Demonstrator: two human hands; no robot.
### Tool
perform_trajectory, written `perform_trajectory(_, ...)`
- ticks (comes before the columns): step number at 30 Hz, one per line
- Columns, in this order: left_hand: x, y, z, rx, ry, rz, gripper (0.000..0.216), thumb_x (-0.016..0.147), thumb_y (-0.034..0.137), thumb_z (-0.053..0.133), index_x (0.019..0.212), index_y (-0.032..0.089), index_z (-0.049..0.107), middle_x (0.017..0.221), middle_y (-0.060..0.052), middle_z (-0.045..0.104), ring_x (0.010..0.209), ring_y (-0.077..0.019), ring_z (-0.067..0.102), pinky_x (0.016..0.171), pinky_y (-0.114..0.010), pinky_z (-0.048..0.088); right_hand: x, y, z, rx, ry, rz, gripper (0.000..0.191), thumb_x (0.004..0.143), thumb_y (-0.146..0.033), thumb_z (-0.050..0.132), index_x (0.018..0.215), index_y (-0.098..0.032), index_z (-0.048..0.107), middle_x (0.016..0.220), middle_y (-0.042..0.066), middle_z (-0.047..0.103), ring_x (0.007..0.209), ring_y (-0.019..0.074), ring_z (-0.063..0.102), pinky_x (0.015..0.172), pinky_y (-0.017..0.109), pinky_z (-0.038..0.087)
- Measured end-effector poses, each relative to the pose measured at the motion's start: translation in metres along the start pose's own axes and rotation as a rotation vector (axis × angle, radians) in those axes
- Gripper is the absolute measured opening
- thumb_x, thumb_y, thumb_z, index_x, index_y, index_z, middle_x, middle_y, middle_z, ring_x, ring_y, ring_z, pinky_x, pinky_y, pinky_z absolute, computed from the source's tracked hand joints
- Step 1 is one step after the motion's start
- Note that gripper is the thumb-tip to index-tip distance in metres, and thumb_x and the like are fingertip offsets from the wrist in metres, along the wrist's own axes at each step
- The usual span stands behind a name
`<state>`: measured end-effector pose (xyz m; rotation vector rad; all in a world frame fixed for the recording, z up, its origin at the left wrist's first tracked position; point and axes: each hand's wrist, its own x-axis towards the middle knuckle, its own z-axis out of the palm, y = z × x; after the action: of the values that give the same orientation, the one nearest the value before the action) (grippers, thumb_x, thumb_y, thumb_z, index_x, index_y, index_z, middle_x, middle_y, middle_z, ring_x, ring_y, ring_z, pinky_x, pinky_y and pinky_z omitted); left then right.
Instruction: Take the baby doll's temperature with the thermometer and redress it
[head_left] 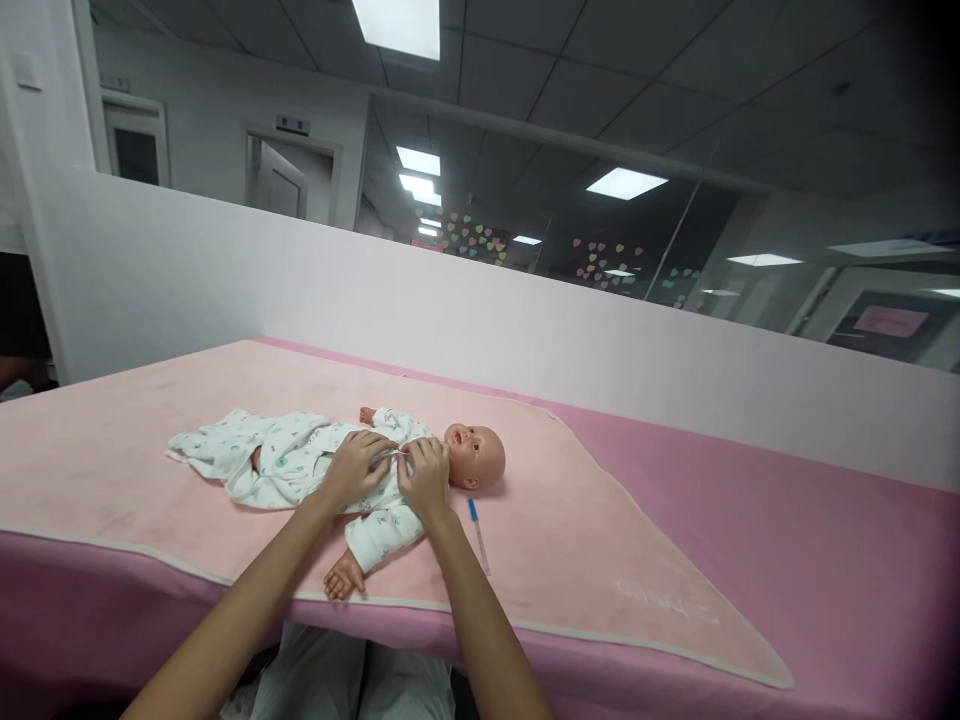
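A baby doll lies on its back on the pink mat, its bald head toward the right. It wears a white printed baby outfit with long sleeves. Over the doll's chest, my left hand and my right hand meet with bent fingers. Both pinch at a thin white tie on the front of the outfit; the fingertips partly cover it. Below the doll's head, beside my right forearm, lies a thin clear stick with a blue cap, perhaps a thermometer or a pen.
The pale pink mat covers much of a table with a darker pink cloth. A low white wall runs behind it, with glass panels above. My legs are under the near edge.
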<state>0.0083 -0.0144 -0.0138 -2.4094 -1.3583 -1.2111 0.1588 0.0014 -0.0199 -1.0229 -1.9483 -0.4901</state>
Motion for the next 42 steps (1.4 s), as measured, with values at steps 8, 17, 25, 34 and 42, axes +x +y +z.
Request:
perform_trajectory(8,0.0,0.002,0.002,0.018,0.044,-0.017,0.023,0.083,0.023,0.043,0.098,0.023,0.061,0.095,-0.003,0.061,0.094,-0.0194,0.051,0.085,-0.034,0.035,-0.003,0.001,0.005,0.005,0.034,0.032,0.009,0.083,-0.021,0.046,0.079,-0.018,0.053,0.075,0.002,0.058,0.079,0.0166,0.048,0.08,0.032,0.03)
perform_trajectory(17,0.001,0.003,0.004,0.05,0.022,-0.057,0.018,0.082,0.025,0.042,0.089,0.02,0.058,0.092,-0.005,0.061,0.091,-0.0202,0.051,0.083,-0.034,0.035,-0.004,0.001,0.009,-0.017,0.1,0.057,0.008,0.08,-0.02,0.048,0.073,-0.019,0.052,0.071,0.002,0.056,0.077,0.0165,0.048,0.078,0.032,0.031)
perform_trajectory(25,0.002,0.002,0.004,0.01,0.015,-0.079,0.016,0.08,0.021,0.042,0.086,0.02,0.056,0.09,-0.004,0.06,0.089,-0.0196,0.052,0.081,-0.033,0.035,-0.005,0.003,0.012,-0.008,0.084,0.064,0.009,0.081,-0.021,0.048,0.075,-0.018,0.053,0.074,0.002,0.057,0.078,0.0166,0.048,0.079,0.033,0.031)
perform_trajectory(34,0.002,0.0,0.007,0.019,0.001,-0.079,0.015,0.083,0.019,0.039,0.085,0.019,0.054,0.088,-0.003,0.058,0.087,-0.0185,0.05,0.078,-0.032,0.036,-0.005,0.002,0.01,0.001,0.071,0.055,0.007,0.082,-0.022,0.05,0.077,-0.018,0.053,0.076,0.002,0.058,0.08,0.0168,0.047,0.081,0.033,0.03)
perform_trajectory(42,0.0,0.001,0.006,0.027,0.071,-0.013,0.02,0.087,0.024,0.037,0.097,0.022,0.055,0.094,-0.003,0.058,0.088,-0.0181,0.051,0.078,-0.032,0.037,-0.005,0.002,0.009,0.022,0.102,0.074,0.01,0.083,-0.022,0.048,0.076,-0.018,0.054,0.076,0.001,0.057,0.078,0.016,0.047,0.078,0.032,0.03)
